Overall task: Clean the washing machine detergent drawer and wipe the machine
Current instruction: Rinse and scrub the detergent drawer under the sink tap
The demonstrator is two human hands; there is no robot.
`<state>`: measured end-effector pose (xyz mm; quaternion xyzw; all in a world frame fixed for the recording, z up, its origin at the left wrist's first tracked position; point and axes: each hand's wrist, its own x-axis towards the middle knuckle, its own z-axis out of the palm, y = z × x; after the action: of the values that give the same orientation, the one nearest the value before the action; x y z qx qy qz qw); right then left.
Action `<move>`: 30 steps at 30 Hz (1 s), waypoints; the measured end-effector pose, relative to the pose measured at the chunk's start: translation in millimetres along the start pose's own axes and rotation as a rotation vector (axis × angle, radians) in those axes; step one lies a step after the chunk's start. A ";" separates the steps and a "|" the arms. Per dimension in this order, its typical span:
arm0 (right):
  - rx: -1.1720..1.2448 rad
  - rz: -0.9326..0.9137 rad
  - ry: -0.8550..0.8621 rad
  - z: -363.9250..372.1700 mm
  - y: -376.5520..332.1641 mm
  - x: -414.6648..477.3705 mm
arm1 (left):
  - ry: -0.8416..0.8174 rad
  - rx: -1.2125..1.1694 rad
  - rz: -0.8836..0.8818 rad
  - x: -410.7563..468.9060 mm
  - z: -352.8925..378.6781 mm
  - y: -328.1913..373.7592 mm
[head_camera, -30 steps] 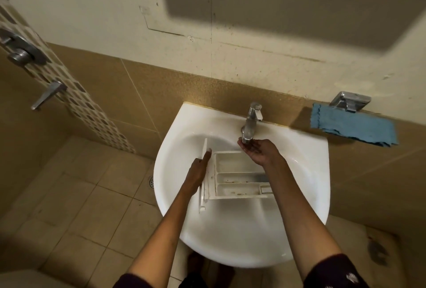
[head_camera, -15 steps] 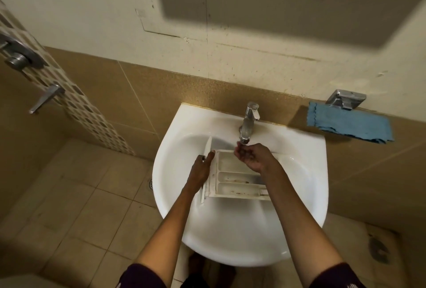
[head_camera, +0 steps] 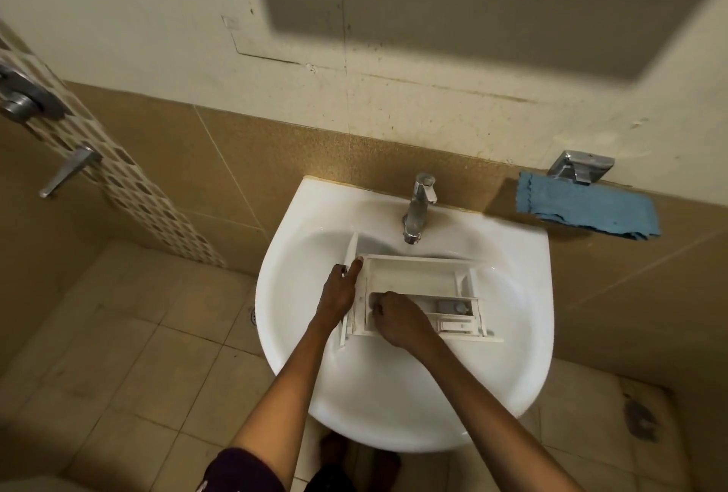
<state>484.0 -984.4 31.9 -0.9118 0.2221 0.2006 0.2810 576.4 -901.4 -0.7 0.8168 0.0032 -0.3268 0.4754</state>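
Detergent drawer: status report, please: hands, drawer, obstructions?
Left hand grips detergent drawer front panel. Right hand curled in its near compartment. Drawer lies in washbasin below faucet. Nothing in the way.

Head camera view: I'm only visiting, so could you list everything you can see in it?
sink: one, white, on the tiled wall, centre
tap: one, chrome, on the sink's back rim
detergent drawer: one, white, lying in the sink basin
cloth: one, blue, hanging right of the sink
holder: one, chrome, on the wall above the cloth
lever handle: one, chrome, left wall
floor drain: one, grey, floor left of the sink
left hand: one, grips the drawer's front panel
right hand: one, fingers curled, inside the drawer's near compartment
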 end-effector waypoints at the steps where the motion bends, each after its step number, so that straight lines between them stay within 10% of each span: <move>1: -0.042 0.016 0.032 -0.4 2.3 -3.0 | 0.000 0.002 0.001 1.1 0.0 -1.1; 10: -0.062 -0.039 0.074 17.7 3.4 -5.1 | 0.007 -0.016 0.014 0.4 1.6 -0.8; 15: -0.257 0.229 0.236 5.2 34.1 -7.8 | 0.000 -0.030 0.018 1.2 3.0 -3.0; 20: -0.065 -0.097 0.162 21.4 9.0 -7.7 | -0.003 -0.038 0.034 -0.7 1.2 -1.5; 25: -0.271 0.239 0.220 10.8 49.1 -8.4 | -0.044 -0.017 0.057 -4.5 3.2 -2.1; 30: -0.056 -0.050 0.144 10.1 30.5 -7.0 | -0.035 -0.040 0.056 -1.6 0.4 -4.0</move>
<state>460.1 -999.0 14.7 -0.9367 0.2132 0.1335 0.2436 573.6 -899.0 -3.1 0.8012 -0.0216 -0.3273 0.5005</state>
